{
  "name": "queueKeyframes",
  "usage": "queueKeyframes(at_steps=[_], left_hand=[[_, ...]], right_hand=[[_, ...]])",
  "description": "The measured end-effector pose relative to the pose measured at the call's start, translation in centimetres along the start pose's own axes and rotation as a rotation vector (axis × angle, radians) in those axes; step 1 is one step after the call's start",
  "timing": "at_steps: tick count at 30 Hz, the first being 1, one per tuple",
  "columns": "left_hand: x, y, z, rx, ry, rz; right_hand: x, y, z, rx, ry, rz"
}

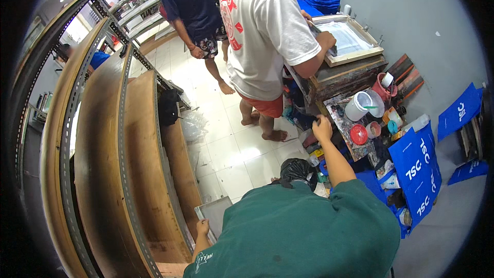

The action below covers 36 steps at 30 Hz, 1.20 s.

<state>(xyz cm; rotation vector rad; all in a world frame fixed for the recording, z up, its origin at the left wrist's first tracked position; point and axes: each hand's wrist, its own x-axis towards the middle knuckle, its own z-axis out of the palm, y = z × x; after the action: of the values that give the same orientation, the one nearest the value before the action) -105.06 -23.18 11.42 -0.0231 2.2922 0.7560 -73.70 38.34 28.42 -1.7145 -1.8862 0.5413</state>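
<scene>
Neither my left hand nor my right hand shows in the head view. A person in a green shirt (303, 231) bends forward close in front, back towards me. That person's left hand (203, 226) is on the edge of a pale framed panel (218, 211). Their right hand (322, 128) reaches to the near corner of a paint-stained table (342, 113); whether it grips anything I cannot make out. Farther off, a co-worker in a white shirt (267, 31) has both hands over a wooden-framed screen (352, 38) on a stand.
Wooden shelving (139, 159) on a perforated metal frame lines the left side. Another person in a dark shirt (188, 0) stands on the tiled floor (221, 149). The table bears a white tub (357, 105) and a red lid (358, 134). Blue printed sheets (417, 167) stand at the right.
</scene>
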Motion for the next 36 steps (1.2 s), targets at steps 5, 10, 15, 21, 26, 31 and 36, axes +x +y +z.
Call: queueKeyframes(at_steps=[5, 10, 15, 21, 26, 31, 36], left_hand=[[-1.1, 9.7, 4.6, -0.205, 0.005, 0.043], [1.2, 5.3, 10.5, -0.022, 0.01, 0.155], [-1.3, 5.1, 9.6, -0.104, 0.042, 0.145], [-9.0, 7.8, 7.6, 0.042, 0.24, 0.07], [-9.2, 3.5, 8.4, 0.006, 0.202, -0.021], [-11.8, 13.1, 8.5, 0.007, 0.107, 0.173], [-6.5, 21.3, 11.0, 0.029, 0.009, 0.369]], right_hand=[[5.7, -3.0, 0.1, 0.068, 0.269, -0.219], [12.7, -5.4, 0.3, 0.05, 0.362, -0.348], [23.2, -4.1, 0.9, -0.017, 0.361, -0.29], [28.6, -5.0, 0.8, -0.05, 0.458, -0.154], [30.1, -3.7, 1.7, -0.194, 0.347, -0.216], [31.1, 1.2, 2.6, -0.264, 0.419, -0.496], [28.1, 1.3, -0.2, -0.459, 0.245, -0.391]])
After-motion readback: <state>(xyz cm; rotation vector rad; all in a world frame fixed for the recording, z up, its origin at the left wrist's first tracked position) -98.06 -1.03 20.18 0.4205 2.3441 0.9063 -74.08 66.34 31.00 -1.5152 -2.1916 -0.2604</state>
